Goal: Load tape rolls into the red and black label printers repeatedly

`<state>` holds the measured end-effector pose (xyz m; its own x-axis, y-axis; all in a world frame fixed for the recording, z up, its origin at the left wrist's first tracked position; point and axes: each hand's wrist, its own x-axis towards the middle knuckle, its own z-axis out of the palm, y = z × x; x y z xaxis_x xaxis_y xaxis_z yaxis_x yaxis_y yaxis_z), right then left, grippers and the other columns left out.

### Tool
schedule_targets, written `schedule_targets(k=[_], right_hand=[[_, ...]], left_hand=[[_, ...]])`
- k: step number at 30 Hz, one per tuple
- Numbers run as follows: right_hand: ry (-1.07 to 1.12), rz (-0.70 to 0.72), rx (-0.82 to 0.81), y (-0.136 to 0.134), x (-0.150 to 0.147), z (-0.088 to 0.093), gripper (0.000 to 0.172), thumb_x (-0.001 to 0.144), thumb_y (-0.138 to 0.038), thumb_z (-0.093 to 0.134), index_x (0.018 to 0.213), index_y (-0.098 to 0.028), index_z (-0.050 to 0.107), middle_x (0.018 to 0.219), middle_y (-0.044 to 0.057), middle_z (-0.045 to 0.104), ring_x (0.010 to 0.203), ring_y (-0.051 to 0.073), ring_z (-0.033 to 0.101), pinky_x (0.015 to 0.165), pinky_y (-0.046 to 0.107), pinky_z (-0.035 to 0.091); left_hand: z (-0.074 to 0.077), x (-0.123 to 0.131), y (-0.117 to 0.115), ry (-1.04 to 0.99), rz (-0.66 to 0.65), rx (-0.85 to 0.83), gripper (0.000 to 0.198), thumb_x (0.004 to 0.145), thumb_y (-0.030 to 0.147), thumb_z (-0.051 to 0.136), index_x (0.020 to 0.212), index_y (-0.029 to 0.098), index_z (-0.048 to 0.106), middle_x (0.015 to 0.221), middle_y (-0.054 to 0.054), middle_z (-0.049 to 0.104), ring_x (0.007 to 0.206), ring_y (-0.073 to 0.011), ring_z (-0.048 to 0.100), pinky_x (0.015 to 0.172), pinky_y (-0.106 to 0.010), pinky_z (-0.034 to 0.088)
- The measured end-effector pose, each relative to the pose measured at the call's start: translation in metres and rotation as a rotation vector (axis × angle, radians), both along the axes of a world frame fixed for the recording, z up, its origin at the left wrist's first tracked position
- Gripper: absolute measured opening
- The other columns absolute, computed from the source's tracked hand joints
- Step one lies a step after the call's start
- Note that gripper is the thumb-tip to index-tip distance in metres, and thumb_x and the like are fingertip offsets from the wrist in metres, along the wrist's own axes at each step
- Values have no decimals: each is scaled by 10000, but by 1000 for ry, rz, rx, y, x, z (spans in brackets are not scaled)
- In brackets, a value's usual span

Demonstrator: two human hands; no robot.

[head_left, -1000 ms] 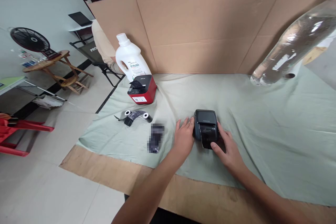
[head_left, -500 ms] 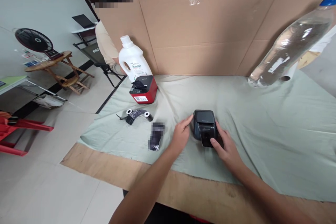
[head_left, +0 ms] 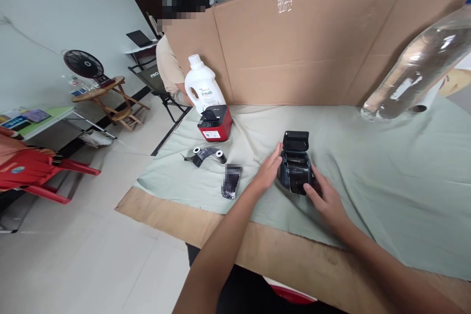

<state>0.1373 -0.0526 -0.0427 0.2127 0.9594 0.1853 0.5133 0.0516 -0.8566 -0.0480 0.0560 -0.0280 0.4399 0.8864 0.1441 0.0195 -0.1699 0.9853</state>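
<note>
A small dark portable printer [head_left: 283, 169] lies on the green cloth with its lid [head_left: 296, 141] raised. A glossy black strip [head_left: 300, 179] hangs out over its near side. My left hand [head_left: 270, 170] rests along the printer's left side, fingers stretched out. On the right side, my right hand [head_left: 326, 201] grips the printer, its thumb on the strip. To the left lie a black packet [head_left: 232, 181] and a dark strip with small rolls [head_left: 210, 154]. Behind them stands a red and black printer [head_left: 217, 127].
A white detergent jug [head_left: 205, 86] stands behind the red printer. Cardboard [head_left: 294, 59] walls off the table's back. A large water bottle [head_left: 408, 76] leans at the right. Bare wood [head_left: 165, 208] edges the table's front. A person [head_left: 171, 66] sits behind the cardboard at left.
The portable printer's lid has swung up and back, baring its inside. My left hand now lies along its side instead of one finger touching its top left corner. The view has shifted left.
</note>
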Motion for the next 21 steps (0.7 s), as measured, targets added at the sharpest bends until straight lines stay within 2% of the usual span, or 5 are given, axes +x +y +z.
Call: schedule_targets(k=[6, 10, 14, 17, 21], right_hand=[[-9, 15, 90, 16, 5, 7, 616, 970, -580, 474, 1439, -192, 564, 1115, 125, 702, 893, 269, 658, 806, 419, 536], [-389, -3, 219, 56, 9, 37, 407, 960, -466, 462, 1084, -227, 766, 1241, 121, 697, 1158, 339, 561, 1009, 536, 423], [-816, 65, -140, 100, -1, 72, 245, 879, -386, 617, 958, -270, 818, 1279, 123, 655, 1208, 412, 501, 1037, 651, 309], [-926, 149, -411, 119, -12, 89, 180, 789, -344, 747, 934, -260, 816, 1247, 156, 626, 1220, 450, 508, 1039, 691, 277], [-949, 154, -448, 122, -23, 98, 159, 724, -273, 803, 857, -194, 767, 1157, 184, 632, 1199, 470, 540, 990, 700, 339]], left_hand=[[4, -5, -11, 312, 52, 137, 647, 1050, 424, 281, 1640, 163, 226, 1661, -60, 343, 1550, -204, 308, 1310, -375, 192], [7, -9, -26, 467, 71, 240, 664, 1048, 449, 269, 1634, 140, 231, 1652, -106, 354, 1526, -222, 358, 1295, -406, 220], [7, -12, -44, 589, 62, 337, 665, 1056, 463, 247, 1640, 151, 187, 1658, -120, 340, 1536, -224, 338, 1300, -453, 175], [8, -16, -58, 627, 80, 347, 663, 1059, 477, 232, 1639, 161, 186, 1657, -117, 345, 1537, -218, 336, 1298, -447, 179], [10, -24, -76, 618, 83, 327, 678, 1056, 475, 238, 1637, 130, 184, 1653, -129, 351, 1541, -211, 327, 1301, -434, 173]])
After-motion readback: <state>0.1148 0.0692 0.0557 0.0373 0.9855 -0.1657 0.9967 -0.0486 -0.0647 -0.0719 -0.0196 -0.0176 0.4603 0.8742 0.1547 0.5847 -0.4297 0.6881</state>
